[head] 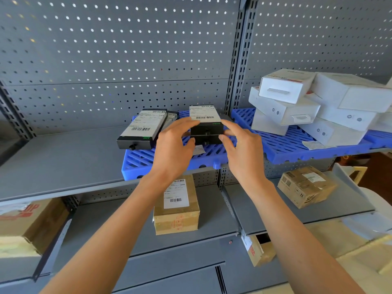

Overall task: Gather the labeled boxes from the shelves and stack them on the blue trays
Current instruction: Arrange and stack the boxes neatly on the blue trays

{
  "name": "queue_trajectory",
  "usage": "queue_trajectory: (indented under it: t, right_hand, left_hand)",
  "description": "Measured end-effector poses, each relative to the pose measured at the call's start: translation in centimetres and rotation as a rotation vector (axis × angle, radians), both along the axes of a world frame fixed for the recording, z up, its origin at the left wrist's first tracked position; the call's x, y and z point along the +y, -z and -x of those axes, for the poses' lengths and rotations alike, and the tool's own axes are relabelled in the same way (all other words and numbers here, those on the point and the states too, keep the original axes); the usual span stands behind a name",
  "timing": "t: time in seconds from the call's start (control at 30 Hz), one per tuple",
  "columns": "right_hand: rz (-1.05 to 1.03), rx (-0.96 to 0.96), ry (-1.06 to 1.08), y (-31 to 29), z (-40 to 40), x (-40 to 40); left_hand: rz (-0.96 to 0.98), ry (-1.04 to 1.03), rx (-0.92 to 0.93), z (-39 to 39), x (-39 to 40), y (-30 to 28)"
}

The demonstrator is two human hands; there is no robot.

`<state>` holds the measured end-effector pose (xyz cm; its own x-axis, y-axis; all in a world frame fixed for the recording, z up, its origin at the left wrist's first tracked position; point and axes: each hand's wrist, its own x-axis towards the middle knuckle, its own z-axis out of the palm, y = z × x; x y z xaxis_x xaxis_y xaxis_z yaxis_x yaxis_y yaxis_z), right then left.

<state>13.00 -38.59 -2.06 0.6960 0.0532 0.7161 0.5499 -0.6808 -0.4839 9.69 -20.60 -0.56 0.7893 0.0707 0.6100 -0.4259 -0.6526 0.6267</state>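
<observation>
Our left hand and right hand pinched two stacked black boxes over the blue tray. Our curled fingers hid the boxes' sides. Label print was too blurred to read.

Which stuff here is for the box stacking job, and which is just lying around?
For the job: black stacked boxes between both hands, left and right; blue tray; black labeled box; white boxes; labeled cardboard box.
Just there: pegboard wall; loose paper slip.

Label text on black boxes too small to read; left cardboard box cut by frame edge
</observation>
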Motion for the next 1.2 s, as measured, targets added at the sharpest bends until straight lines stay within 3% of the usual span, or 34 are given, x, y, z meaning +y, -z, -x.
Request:
queue_trajectory:
  t: [0.3, 0.7, 1.03, 1.2]
  right_hand:
    - [0.051, 0.053, -0.041, 0.4, -3.0, -1.8]
    - [0.083, 0.031, -0.113, 0.9, -4.6, -2.8]
    - [0.135, 0.036, -0.110, 0.8, -4.4, -3.1]
    - [0.211, 0.057, -0.085, -0.3, -4.0, -2.8]
  left_hand:
    - [0.031, -0.047, 0.093, -1.8, -2.1, 0.1]
    - [0.040, -0.127, 0.087, -2.3, -3.0, 1.2]
    - [-0.079, -0.156, 0.014, -2.5, -3.2, 1.6]
    - [-0.258, -0.161, -0.052, -2.0, -2.8, 0.7]
